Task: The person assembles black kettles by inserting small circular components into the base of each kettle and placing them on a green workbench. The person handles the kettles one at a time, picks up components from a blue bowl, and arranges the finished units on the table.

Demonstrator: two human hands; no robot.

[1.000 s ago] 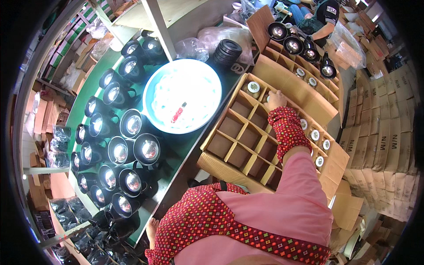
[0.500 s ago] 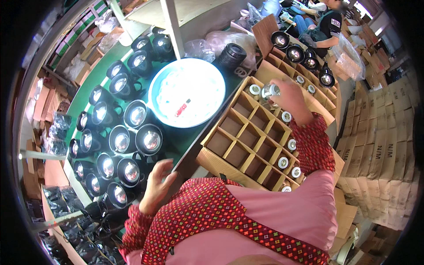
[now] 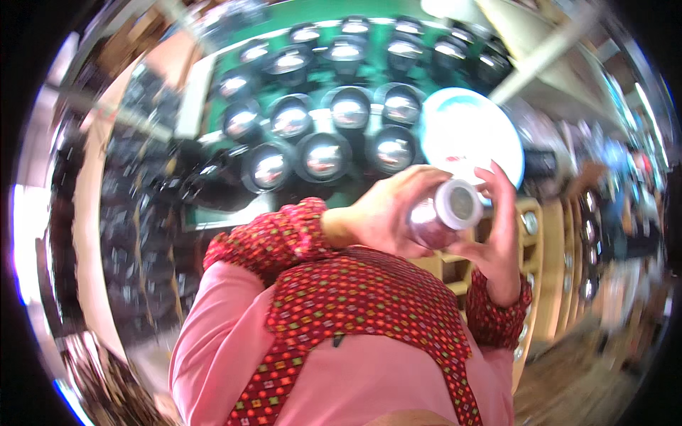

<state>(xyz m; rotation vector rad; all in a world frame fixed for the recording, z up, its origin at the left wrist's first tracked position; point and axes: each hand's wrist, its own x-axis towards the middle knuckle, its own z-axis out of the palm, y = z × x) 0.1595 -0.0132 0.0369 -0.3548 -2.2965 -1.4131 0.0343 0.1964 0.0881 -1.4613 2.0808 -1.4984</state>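
Capped piece (image 3: 442,214), rounded body with a pale ring round its top, is up in front of my chest, off any surface, tipped so the round end faces up toward me. Body shows silvery to purplish; finer detail lost to blur. Left hand (image 3: 387,211) comes in from the left and has hold of it, fingers and thumb curled round its left side. Right hand (image 3: 499,231) stands just to the right, fingers and thumb spread wide in a C, gripping nothing that I can make out; cannot tell whether the thumb touches the piece. Patterned red cuffs on both wrists. Just beyond the hands, a pale-blue-rimmed basin (image 3: 472,128), its inside mostly washed out by glare. Left of the basin, rows of black cups (image 3: 323,157) with shiny silvery insides, set close together on the green counter (image 3: 305,11). Right, behind my right wrist, a partitioned carton (image 3: 536,270); a white-topped piece (image 3: 529,222) sits in one far compartment. Farther right, more black cups (image 3: 590,234), smeared. Near left, a large mass of dark bagged goods (image 3: 142,213). Far right, a pale post (image 3: 543,57) slants up past the basin.
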